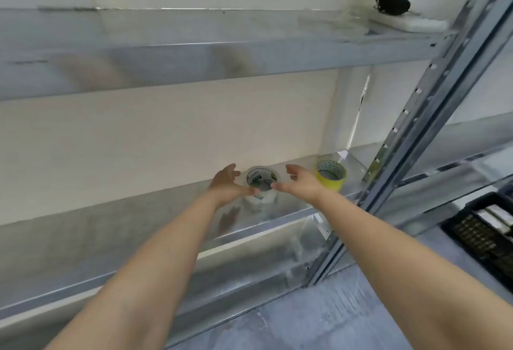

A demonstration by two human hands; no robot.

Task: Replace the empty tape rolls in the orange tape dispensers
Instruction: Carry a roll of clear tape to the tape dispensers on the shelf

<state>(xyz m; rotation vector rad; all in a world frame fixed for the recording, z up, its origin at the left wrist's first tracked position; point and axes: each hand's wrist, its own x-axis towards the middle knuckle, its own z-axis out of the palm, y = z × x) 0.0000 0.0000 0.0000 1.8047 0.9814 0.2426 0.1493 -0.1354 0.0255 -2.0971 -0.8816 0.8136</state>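
A stack of clear tape rolls [262, 177] with a green-and-white label inside the core stands on the middle metal shelf [166, 211]. My left hand [226, 183] is at its left side and my right hand [301, 182] at its right side. Both hands are spread, with the thumbs near the front rim of the top roll; I cannot tell if they touch it. A yellow tape roll [330, 175] stands just right of my right hand. No orange dispenser is in view.
A galvanised upright post [410, 138] borders the shelf on the right. The upper shelf [194, 52] holds a black object [392, 2] on a white slab. A black mesh crate [483, 236] sits at the lower right. Grey floor lies below.
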